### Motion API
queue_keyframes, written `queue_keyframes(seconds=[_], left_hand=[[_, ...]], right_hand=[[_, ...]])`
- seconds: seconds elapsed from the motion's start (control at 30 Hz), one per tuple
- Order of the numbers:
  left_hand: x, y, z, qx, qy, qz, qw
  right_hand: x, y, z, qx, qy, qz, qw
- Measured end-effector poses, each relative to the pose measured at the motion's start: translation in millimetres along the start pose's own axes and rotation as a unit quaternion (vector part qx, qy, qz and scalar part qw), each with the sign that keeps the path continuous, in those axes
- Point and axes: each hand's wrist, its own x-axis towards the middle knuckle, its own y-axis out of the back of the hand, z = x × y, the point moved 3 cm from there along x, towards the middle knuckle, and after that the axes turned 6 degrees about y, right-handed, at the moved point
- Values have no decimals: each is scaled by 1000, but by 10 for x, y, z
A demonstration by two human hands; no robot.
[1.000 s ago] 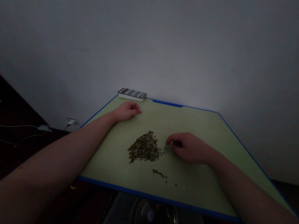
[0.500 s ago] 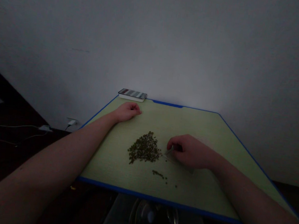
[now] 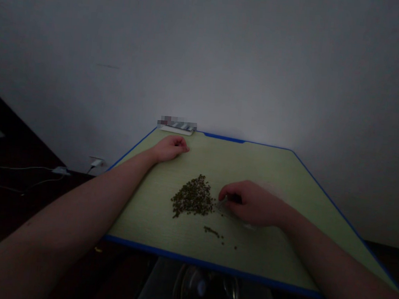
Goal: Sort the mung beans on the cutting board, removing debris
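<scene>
My right hand (image 3: 247, 203) pinched a thin, clear film (image 3: 223, 207) between thumb and fingers at the right edge of a heap of small greenish-brown grains (image 3: 192, 198), piled near the middle of a pale green table (image 3: 247, 162) trimmed in blue. The film ran back beneath and behind my hand, low against the tabletop, its full outline hard to make out in the dim light. My left hand (image 3: 168, 149) rested farther off, beyond the heap and to its left, fingers loosely curled; I could not tell whether they closed on anything. Just beyond it, at the far left corner, lay a flat white object (image 3: 176, 129), its top blurred. A short row of grains (image 3: 211, 231) and a few strays lay on the near side of the heap, while a rounded, glassy vessel (image 3: 209, 288) sat below the table's near edge, over my lap
</scene>
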Motion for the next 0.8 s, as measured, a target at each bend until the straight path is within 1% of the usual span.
queue_keyframes(seconds=[0.1,0.3,0.47,0.6,0.7,0.8], left_hand=[[-6,-2,7,1,2,-3,1000],[-23,-4,32,-5,7,-7,1000],[6,-3,-3,0,0,-4,1000],[20,-1,-24,-2,-10,1,1000],[11,0,-19,0,-4,-1,1000],[4,0,-15,-2,-1,-4,1000]], right_hand=[[-4,-7,-7,3,13,-19,1000],[-43,61,21,-28,-17,-18,999],[-60,16,-32,-1,2,-42,999],[-51,-1,-79,-6,-12,-28,1000],[-39,10,-62,-15,-33,-13,999],[-22,9,-39,-12,-23,0,1000]])
